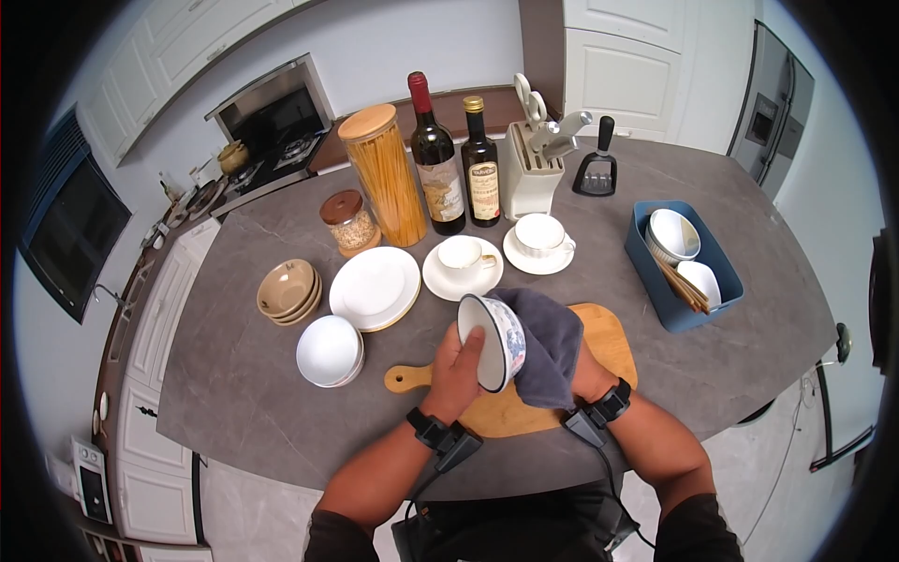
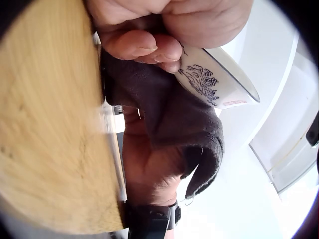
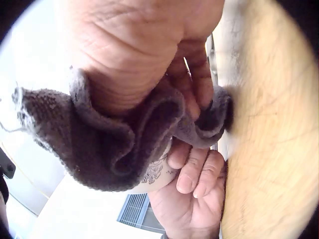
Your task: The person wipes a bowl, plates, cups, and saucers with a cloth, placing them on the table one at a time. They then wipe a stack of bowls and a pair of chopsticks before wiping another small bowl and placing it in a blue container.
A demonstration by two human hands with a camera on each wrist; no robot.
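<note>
My left hand [image 1: 457, 372] grips a white bowl [image 1: 493, 345] with a dark rim and a blue floral pattern, thumb inside it and fingers beneath. The bowl is tipped on its side above the wooden cutting board [image 1: 510, 412]. A dark grey cloth [image 1: 543, 342] drapes over the bowl's outer side. My right hand [image 3: 134, 55] holds that cloth, its fingers bent into the folds against the bowl. In the left wrist view, the cloth [image 2: 164, 109] covers much of the right hand, and the bowl's printed side [image 2: 209, 82] shows above it.
Left stand a stack of white bowls [image 1: 328, 351], brown bowls [image 1: 286, 288] and white plates [image 1: 375, 286]. Two cups on saucers [image 1: 462, 258] sit ahead. Behind them are a pasta jar [image 1: 384, 178], bottles [image 1: 438, 159] and a knife block [image 1: 531, 173]. A blue bin [image 1: 688, 318] with bowls and chopsticks stands right.
</note>
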